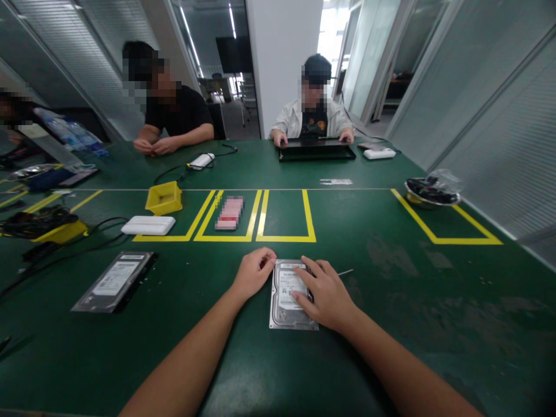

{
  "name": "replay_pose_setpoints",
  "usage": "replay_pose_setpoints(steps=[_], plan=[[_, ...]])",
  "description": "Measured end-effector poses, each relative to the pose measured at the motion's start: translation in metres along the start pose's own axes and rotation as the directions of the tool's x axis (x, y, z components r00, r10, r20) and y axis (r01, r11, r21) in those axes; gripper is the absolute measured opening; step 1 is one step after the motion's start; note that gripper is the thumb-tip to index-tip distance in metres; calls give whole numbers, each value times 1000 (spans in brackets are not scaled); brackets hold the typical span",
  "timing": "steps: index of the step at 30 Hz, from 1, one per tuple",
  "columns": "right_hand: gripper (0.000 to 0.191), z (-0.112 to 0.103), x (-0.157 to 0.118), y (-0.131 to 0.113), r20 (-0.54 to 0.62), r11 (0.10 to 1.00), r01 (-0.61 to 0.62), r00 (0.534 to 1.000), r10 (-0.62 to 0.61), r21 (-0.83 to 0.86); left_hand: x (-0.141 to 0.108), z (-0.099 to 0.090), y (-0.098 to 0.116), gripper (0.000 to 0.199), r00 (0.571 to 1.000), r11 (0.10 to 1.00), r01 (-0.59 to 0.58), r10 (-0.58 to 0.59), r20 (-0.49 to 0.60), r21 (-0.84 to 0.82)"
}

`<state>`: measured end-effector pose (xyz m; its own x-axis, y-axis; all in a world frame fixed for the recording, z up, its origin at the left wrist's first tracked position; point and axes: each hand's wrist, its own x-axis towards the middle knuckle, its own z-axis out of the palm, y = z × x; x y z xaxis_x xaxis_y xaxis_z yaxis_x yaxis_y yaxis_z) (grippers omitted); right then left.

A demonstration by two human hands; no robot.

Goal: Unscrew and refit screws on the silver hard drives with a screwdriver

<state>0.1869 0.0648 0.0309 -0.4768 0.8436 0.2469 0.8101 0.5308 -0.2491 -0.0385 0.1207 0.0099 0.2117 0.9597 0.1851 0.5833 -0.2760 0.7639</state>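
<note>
Hard drive at the near middle of the worktop point(403, 330). The drive point(284, 291) lies flat, label up, between the two hands. The left hand point(253, 273) curls at its far left corner, thumb and forefinger drawn close; whether they grip anything cannot be told. The right hand point(326, 292) rests with fingers apart over its right side, and a thin rod point(346, 271) projects beyond it. Work on this drive appears under way, with no visible part taken off; a second drive point(113, 281), to the left, lies untouched.
</note>
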Motion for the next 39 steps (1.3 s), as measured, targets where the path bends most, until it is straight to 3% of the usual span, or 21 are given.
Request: replay_pose_setpoints(steps=[18,39], plan=[[54,-4,1,-3,47,1000,-24,999,24,5,-2,0,-6,15,998,991,56,-54,20,-118],[53,-7,2,-7,49,1000,-26,998,26,-11,-4,-5,-1,16,995,989,94,-90,41,-118]])
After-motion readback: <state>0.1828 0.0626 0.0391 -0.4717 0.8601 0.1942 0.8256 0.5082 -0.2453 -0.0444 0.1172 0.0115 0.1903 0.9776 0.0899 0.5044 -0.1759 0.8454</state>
